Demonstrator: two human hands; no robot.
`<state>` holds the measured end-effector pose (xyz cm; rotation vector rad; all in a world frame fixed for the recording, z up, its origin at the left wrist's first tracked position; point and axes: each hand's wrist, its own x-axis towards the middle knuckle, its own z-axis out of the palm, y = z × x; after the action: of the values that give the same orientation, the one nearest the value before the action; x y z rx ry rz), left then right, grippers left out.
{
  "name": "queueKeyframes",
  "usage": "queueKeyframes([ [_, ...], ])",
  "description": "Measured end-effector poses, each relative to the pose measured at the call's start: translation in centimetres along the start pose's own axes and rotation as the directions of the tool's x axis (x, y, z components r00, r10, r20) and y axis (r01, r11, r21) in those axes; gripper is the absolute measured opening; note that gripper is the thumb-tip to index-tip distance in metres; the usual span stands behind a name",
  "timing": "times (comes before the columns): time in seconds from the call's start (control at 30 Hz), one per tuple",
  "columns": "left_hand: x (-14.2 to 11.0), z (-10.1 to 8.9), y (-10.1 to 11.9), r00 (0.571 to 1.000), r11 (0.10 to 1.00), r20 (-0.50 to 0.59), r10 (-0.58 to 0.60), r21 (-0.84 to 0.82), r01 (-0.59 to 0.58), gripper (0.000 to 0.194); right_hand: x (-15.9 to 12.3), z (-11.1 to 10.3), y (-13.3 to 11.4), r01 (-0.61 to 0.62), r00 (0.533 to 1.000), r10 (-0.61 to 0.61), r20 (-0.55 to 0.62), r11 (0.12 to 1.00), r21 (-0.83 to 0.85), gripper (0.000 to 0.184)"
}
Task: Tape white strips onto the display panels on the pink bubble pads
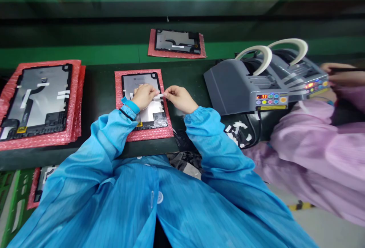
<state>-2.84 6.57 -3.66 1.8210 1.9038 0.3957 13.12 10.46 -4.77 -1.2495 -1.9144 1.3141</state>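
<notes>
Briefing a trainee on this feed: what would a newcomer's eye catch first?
The left hand and right hand, together at a white strip by the right edge of the middle panel. Next, two grey machines to the right, topped with pale hoops, the nearer showing a lit red display.

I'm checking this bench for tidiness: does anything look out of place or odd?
One thing: white scraps lie scattered just below the near dispenser, at random angles. They look like litter beside the neatly laid panels. Nothing visible on the panel under the hands looks damaged, though the hands cover part.
</notes>
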Motion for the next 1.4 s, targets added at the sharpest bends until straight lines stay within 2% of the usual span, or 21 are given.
queueKeyframes([
  [0.1,-0.2,0.4,0.6,0.998,0.993,-0.025,-0.054,0.106,0.056,0.026,0.6,0.7,0.2,-0.008,0.999,0.003,-0.039,0.992,-0.127,0.012],
  [0.2,-0.3,1.0,1.0,0.997,0.974,-0.05,-0.055,0.219,0.064,0.029,1.1,1.2,0.8,-0.023,0.998,0.006,-0.07,0.969,-0.244,0.016],
  [0.43,-0.2,1.6,0.6,0.999,0.958,-0.046,-0.015,0.285,0.028,0.03,1.5,1.8,1.7,-0.016,0.997,-0.01,-0.076,0.942,-0.335,0.016],
  [0.6,0.1,1.9,0.7,0.998,0.957,-0.068,-0.002,0.289,0.022,0.026,1.8,0.8,1.3,-0.18,0.983,0.15,-0.102,0.892,-0.416,0.017],
  [0.67,-0.1,1.4,0.7,0.995,0.963,-0.09,-0.032,0.266,0.055,0.026,1.8,0.0,1.0,-0.239,0.971,0.231,-0.068,0.886,-0.397,0.027],
  [0.77,-1.3,-0.4,-0.3,0.977,0.962,-0.183,-0.111,0.226,0.151,0.033,1.7,-0.9,0.7,-0.324,0.939,0.341,0.052,0.923,-0.207,0.036],
  [0.83,-3.0,-1.9,-1.7,0.932,0.937,-0.295,-0.211,0.212,0.279,0.036,1.5,-0.9,0.5,-0.375,0.922,0.381,0.068,0.923,-0.087,0.035],
  [0.87,-3.9,-2.5,-2.6,0.898,0.911,-0.344,-0.273,0.206,0.356,0.036,1.4,-0.7,0.4,-0.384,0.92,0.388,0.049,0.92,-0.078,0.034],
  [0.93,-5.8,-3.3,-4.2,0.847,0.853,-0.357,-0.394,0.201,0.481,0.036,1.3,0.0,0.3,-0.355,0.934,0.358,-0.011,0.921,-0.161,0.031],
  [0.97,-6.6,-3.3,-4.8,0.843,0.836,-0.317,-0.435,0.205,0.509,0.035,1.2,0.4,0.2,-0.322,0.946,0.321,-0.039,0.92,-0.226,0.028],
  [1.03,-7.7,-3.0,-5.5,0.862,0.84,-0.21,-0.461,0.21,0.5,0.031,1.1,1.2,0.0,-0.243,0.97,0.227,-0.088,0.909,-0.339,0.024],
  [1.1,-8.1,-2.5,-5.6,0.888,0.864,-0.182,-0.422,0.216,0.455,0.028,0.9,1.8,-0.2,-0.188,0.977,0.134,-0.165,0.907,-0.377,0.021],
  [1.17,-8.1,-2.1,-5.2,0.898,0.875,-0.232,-0.375,0.23,0.425,0.026,0.4,2.3,-0.6,-0.168,0.962,0.085,-0.26,0.933,-0.318,0.018],
  [1.23,-8.0,-2.0,-4.9,0.898,0.882,-0.271,-0.347,0.233,0.411,0.025,-0.1,2.7,-1.0,-0.157,0.94,0.112,-0.323,0.98,-0.119,0.014],
  [1.27,-8.0,-2.0,-4.8,0.896,0.885,-0.28,-0.344,0.222,0.409,0.025,-0.3,2.8,-1.2,-0.145,0.941,0.145,-0.307,0.989,0.021,0.013],
  [1.33,-8.1,-1.9,-4.7,0.885,0.888,-0.281,-0.372,0.17,0.428,0.025,-0.9,3.0,-1.7,-0.128,0.963,0.189,-0.19,0.948,0.293,0.018],
  [1.4,-8.5,-1.9,-4.6,0.863,0.88,-0.272,-0.426,0.098,0.465,0.027,-1.5,3.0,-2.3,-0.136,0.982,0.179,-0.054,0.883,0.45,0.029],
])
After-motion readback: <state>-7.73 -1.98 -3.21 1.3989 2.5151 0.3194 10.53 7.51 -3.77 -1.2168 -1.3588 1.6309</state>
